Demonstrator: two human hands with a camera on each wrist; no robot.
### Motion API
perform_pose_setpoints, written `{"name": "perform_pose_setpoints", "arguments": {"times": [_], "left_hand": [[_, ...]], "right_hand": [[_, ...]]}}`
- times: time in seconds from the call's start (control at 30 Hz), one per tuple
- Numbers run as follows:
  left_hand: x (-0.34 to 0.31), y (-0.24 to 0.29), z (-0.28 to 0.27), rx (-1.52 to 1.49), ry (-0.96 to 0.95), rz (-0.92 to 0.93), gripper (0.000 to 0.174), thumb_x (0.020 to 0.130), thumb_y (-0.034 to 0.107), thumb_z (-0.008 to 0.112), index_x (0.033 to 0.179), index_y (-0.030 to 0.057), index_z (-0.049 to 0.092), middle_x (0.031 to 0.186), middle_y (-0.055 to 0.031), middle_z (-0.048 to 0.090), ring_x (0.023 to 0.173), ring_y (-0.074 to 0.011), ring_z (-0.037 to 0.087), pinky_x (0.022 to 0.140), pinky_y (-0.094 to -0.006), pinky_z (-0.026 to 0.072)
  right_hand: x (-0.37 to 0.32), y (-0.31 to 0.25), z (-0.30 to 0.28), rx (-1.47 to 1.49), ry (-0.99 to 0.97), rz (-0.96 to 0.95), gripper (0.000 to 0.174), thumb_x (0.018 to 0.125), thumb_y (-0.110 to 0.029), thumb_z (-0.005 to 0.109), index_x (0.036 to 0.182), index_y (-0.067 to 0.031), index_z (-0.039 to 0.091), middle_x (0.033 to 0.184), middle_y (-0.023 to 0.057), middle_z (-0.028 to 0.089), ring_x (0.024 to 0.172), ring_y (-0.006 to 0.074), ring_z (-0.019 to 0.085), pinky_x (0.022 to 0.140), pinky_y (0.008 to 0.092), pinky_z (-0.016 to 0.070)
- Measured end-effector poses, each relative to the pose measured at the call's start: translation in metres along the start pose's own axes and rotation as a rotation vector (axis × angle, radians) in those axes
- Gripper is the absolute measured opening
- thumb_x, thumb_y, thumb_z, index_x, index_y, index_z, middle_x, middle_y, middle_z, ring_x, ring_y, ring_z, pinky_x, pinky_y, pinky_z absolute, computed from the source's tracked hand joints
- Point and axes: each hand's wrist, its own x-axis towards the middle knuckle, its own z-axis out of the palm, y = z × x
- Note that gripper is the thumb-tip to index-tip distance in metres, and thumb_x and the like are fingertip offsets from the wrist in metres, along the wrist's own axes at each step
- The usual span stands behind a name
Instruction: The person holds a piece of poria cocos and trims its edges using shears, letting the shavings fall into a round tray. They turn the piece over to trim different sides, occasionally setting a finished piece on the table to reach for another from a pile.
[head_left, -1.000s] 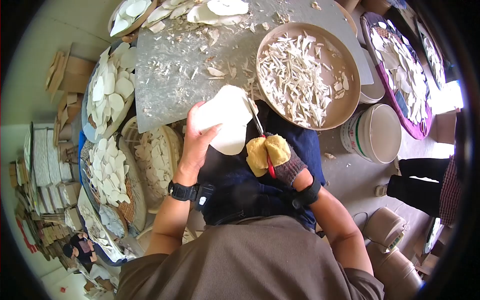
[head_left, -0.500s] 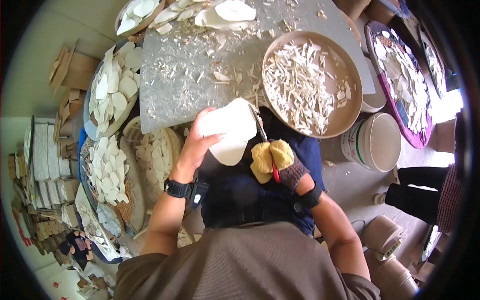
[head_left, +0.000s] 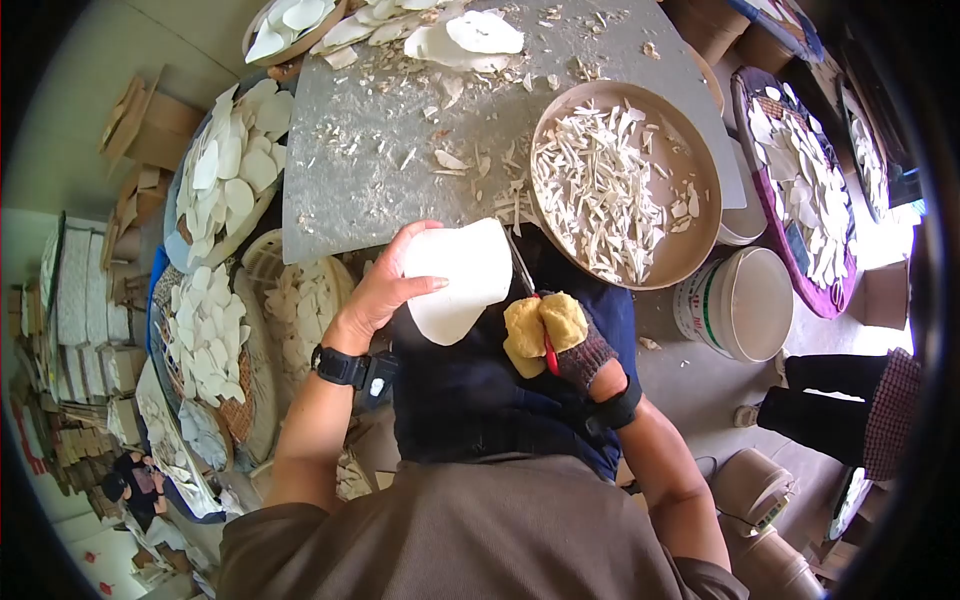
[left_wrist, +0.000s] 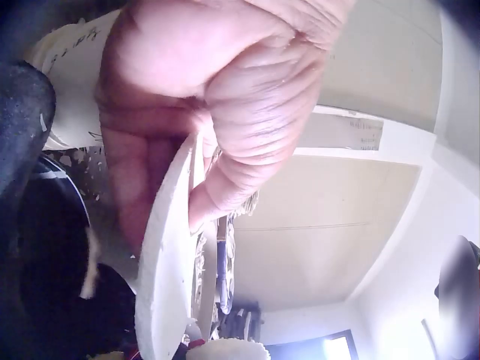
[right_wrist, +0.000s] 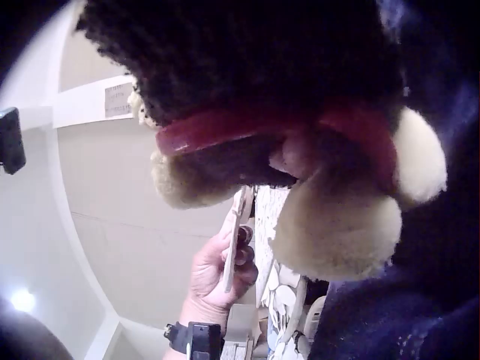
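Observation:
In the head view my bare left hand (head_left: pixel 378 292) pinches a flat white slice (head_left: pixel 460 275), thumb on its upper face and fingers beneath. The left wrist view shows the slice (left_wrist: pixel 166 247) edge-on between thumb and fingers. My right hand (head_left: pixel 584 356), in a dark knitted glove, grips red-handled scissors (head_left: pixel 521 268) whose blades lie along the slice's right edge. Thick yellow foam padding (head_left: pixel 560 320) is wrapped about the handles. Close up in the right wrist view are the red handle (right_wrist: pixel 210 135) and pale padding (right_wrist: pixel 337 232).
A round tray (head_left: pixel 712 205) of white trimmings rests on the grey table (head_left: pixel 330 200), which is strewn with scraps. White slices are heaped in baskets (head_left: pixel 258 310) on the left. A white bucket (head_left: pixel 745 305) stands at right, near another person's legs (head_left: pixel 825 390).
The slice has turned somewhat in my left hand and sits a little lower in the head view. Scissor blades remain at its right edge. The whole head view has shifted slightly.

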Motion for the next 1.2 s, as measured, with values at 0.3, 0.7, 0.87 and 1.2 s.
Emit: {"name": "perform_pose_setpoints", "arguments": {"times": [0.3,0.7,0.87,1.2], "left_hand": [[-0.004,0.01,-0.002,0.086,-0.096,0.028,0.069,0.073,0.001,0.067,0.134,0.0078,0.034,0.118,-0.0054,0.05,0.11,-0.015,0.048,0.095,-0.0281,0.0381],[0.0,-0.017,-0.027,-0.189,0.389,0.193,0.041,0.079,0.001,0.064,0.117,0.0019,0.051,0.104,-0.0088,0.061,0.092,-0.0143,0.06,0.081,-0.0275,0.0496],[-0.002,-0.015,-0.038,-0.181,0.353,0.164,0.039,0.079,0.001,0.063,0.116,0.0009,0.052,0.103,-0.0079,0.061,0.092,-0.0137,0.06,0.081,-0.0269,0.0495],[-0.022,-0.009,-0.066,0.045,0.084,-0.013,0.042,0.079,0.008,0.061,0.12,0.0021,0.053,0.109,-0.007,0.06,0.098,-0.0138,0.057,0.087,-0.0279,0.0456]], "right_hand": [[0.011,-0.03,0.004,-0.417,0.009,-0.358,0.019,0.069,-0.01,0.063,0.086,-0.0044,0.057,0.081,0.0119,0.059,0.08,0.0319,0.058,0.068,0.0389,0.0469],[-0.008,-0.041,0.004,-0.344,-0.097,-0.154,0.017,0.074,-0.01,0.062,0.089,-0.0047,0.056,0.084,0.0118,0.059,0.081,0.0308,0.058,0.07,0.0378,0.0473],[-0.007,-0.054,0.003,-0.459,-0.133,-0.233,0.015,0.078,-0.014,0.063,0.088,-0.0042,0.058,0.08,0.0106,0.061,0.076,0.0292,0.059,0.068,0.0356,0.0482],[-0.02,0.005,-0.016,0.379,-0.066,0.221,0.028,0.087,-0.022,0.053,0.105,0.0005,0.056,0.098,0.0136,0.063,0.092,0.0273,0.062,0.082,0.0383,0.0501]]}}
